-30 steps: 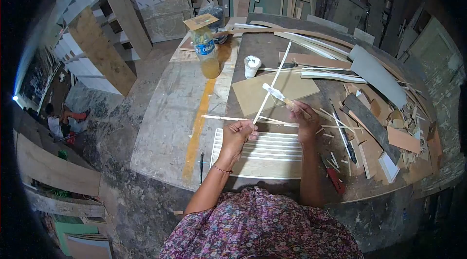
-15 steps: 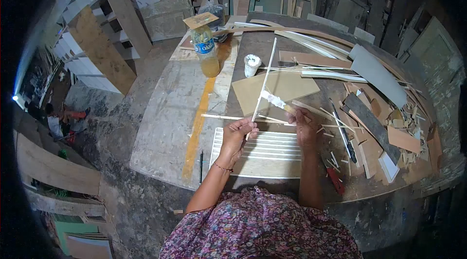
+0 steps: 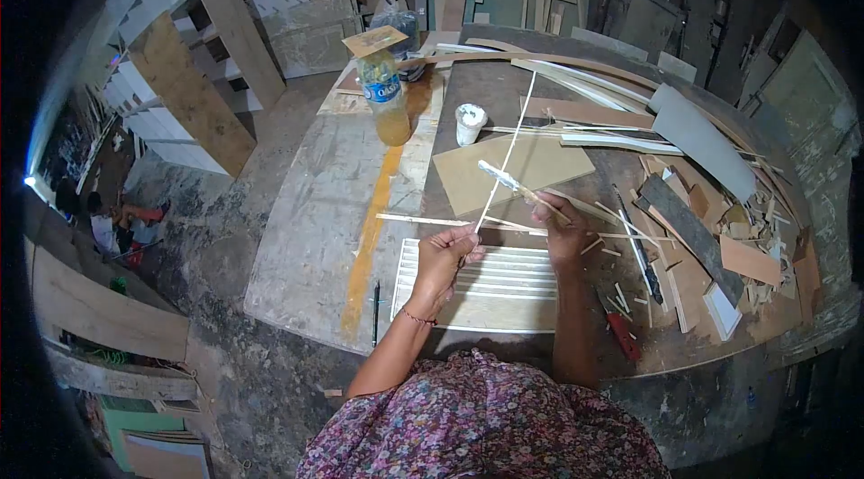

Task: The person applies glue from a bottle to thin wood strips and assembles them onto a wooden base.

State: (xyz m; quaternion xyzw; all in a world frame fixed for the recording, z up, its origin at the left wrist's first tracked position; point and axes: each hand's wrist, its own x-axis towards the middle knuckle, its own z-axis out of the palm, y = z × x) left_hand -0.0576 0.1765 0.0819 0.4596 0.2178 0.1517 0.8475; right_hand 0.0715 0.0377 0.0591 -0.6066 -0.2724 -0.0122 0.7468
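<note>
My left hand (image 3: 450,261) is closed on the lower end of a thin wooden strip (image 3: 514,137), which slants up and away. Between the fingers of my right hand (image 3: 564,232) is a short flat wooden stick (image 3: 525,191), its far end coated in white paste. That coated end crosses the strip and appears to touch it. Under my hands lies a panel with parallel white slats (image 3: 504,281). A white cup (image 3: 469,123) of white paste stands beyond, beside a flat tan board (image 3: 513,169). Another thin strip (image 3: 418,219) lies across the table behind the panel.
A plastic bottle (image 3: 387,106) of yellowish liquid, topped by a wooden piece, stands at the back left. Wood offcuts (image 3: 750,259), a red-handled tool (image 3: 623,338) and a dark pen-like tool (image 3: 375,313) lie around. A person (image 3: 117,223) sits on the floor at far left.
The stick in my right hand has turned and now crosses the strip, showing less white paste. The strip leans further right at its top.
</note>
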